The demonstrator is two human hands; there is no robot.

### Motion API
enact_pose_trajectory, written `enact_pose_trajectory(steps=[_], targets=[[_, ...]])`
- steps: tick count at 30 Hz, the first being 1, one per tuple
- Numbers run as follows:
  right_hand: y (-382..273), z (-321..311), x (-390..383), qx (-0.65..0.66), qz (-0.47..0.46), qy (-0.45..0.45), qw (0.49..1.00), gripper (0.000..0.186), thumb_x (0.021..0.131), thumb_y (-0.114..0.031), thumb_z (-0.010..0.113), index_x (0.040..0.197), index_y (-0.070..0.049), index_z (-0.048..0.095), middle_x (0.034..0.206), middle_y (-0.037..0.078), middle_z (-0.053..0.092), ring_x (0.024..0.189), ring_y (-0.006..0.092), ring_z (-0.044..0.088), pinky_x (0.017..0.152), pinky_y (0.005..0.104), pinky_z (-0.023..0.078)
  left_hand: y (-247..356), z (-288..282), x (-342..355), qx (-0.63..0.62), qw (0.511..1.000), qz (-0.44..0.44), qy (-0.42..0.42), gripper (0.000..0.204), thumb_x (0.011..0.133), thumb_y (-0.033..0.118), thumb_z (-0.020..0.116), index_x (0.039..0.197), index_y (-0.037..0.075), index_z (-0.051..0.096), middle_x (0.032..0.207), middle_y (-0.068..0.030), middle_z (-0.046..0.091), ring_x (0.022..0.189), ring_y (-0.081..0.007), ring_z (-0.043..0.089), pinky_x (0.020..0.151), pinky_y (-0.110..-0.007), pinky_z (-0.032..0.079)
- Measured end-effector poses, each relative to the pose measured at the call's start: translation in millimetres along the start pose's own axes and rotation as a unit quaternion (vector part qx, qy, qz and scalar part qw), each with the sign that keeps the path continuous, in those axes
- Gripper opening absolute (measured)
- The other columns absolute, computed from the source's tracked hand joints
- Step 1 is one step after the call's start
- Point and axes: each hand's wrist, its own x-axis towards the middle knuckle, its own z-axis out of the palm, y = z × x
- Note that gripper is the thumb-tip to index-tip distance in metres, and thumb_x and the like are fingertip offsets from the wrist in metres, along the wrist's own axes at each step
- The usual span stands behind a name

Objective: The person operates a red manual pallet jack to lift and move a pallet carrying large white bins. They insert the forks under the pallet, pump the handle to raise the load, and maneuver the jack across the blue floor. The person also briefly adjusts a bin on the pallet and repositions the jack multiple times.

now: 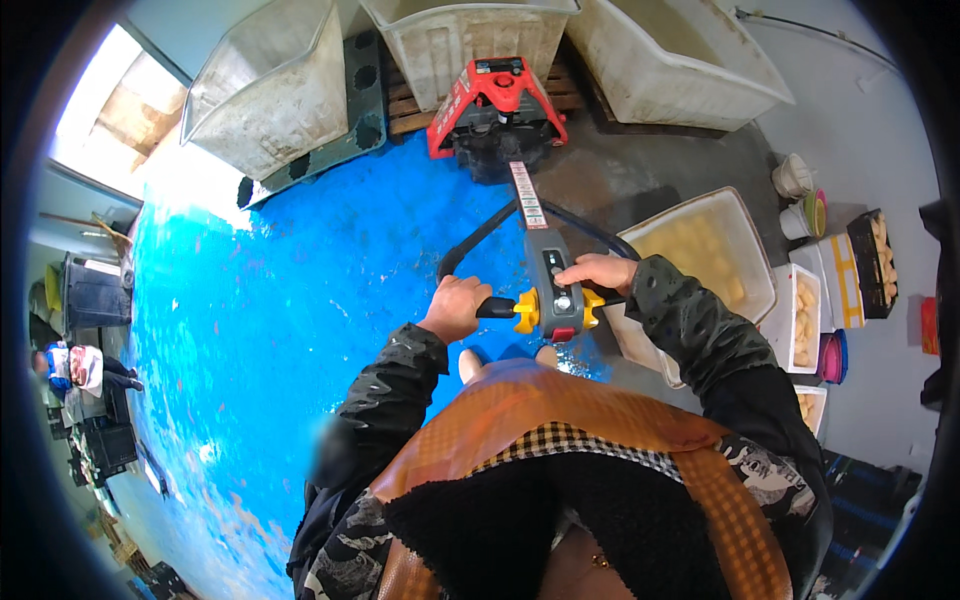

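Both my hands are on the control handle (541, 265) of a red pallet jack (497, 92). My left hand (457, 307) is closed round the left black grip, beside a yellow butterfly switch (526, 311). On the other side, my right hand (600, 271) wraps the right part of the handle, its thumb lying on the grey control panel by the buttons. The jack's body stands ahead of me, against a wooden pallet (405, 108) that carries a large white tub (470, 45). Its forks are hidden beneath.
Another white tub (270, 95) sits on a green plastic pallet (366, 105) at left; a third tub (690, 85) is far right. Close on my right lie a shallow white bin (768, 255) of yellowish lumps, buckets (793, 177) and crates (872, 262). A person (85, 368) stands far left.
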Motion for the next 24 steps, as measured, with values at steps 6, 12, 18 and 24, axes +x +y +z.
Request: enact_pose_trajectory(steps=[6, 12, 18, 24], targets=[[3.9, -9.4, 10.5, 0.006, -0.032, -0.027, 0.999, 0.043, 0.094, -0.033, 0.072, 0.118, 0.003, 0.071, 0.113, 0.010, 0.074, 0.097, 0.0188, 0.070, 0.088, 0.0300, 0.053, 1.9, -0.7, 2.6, 0.001, 0.999, -0.027, -0.028, 0.025, 0.069, 0.004, 0.068, 0.092, 0.011, 0.064, 0.088, -0.0101, 0.061, 0.090, -0.0351, 0.061, 0.082, -0.046, 0.043], [6.5, -11.1, 11.9, 0.013, -0.038, -0.031, 0.999, 0.048, 0.094, -0.037, 0.071, 0.119, 0.004, 0.070, 0.111, 0.011, 0.074, 0.095, 0.0181, 0.070, 0.089, 0.0296, 0.054, -2.8, 2.5, 3.7, -0.010, 1.000, -0.004, -0.010, 0.023, 0.072, 0.004, 0.067, 0.094, 0.012, 0.065, 0.088, -0.0104, 0.062, 0.091, -0.0350, 0.062, 0.083, -0.046, 0.044], [9.0, -5.2, 5.3, 0.002, -0.059, -0.022, 0.998, 0.050, 0.095, -0.039, 0.070, 0.123, 0.002, 0.069, 0.113, 0.011, 0.074, 0.097, 0.0189, 0.069, 0.093, 0.0318, 0.053, -0.7, 5.3, 0.6, -0.003, 1.000, -0.017, -0.021, 0.021, 0.074, 0.005, 0.064, 0.093, 0.012, 0.065, 0.089, -0.0108, 0.063, 0.091, -0.0349, 0.062, 0.082, -0.046, 0.043], [10.7, -11.7, 8.8, 0.025, -0.047, -0.024, 0.998, 0.050, 0.093, -0.038, 0.072, 0.121, 0.003, 0.070, 0.110, 0.010, 0.074, 0.095, 0.0194, 0.070, 0.091, 0.0328, 0.054, -2.3, 9.3, 5.6, -0.004, 1.000, -0.012, -0.017, 0.025, 0.071, 0.005, 0.065, 0.095, 0.011, 0.066, 0.090, -0.0115, 0.064, 0.092, -0.0361, 0.062, 0.083, -0.046, 0.044]])
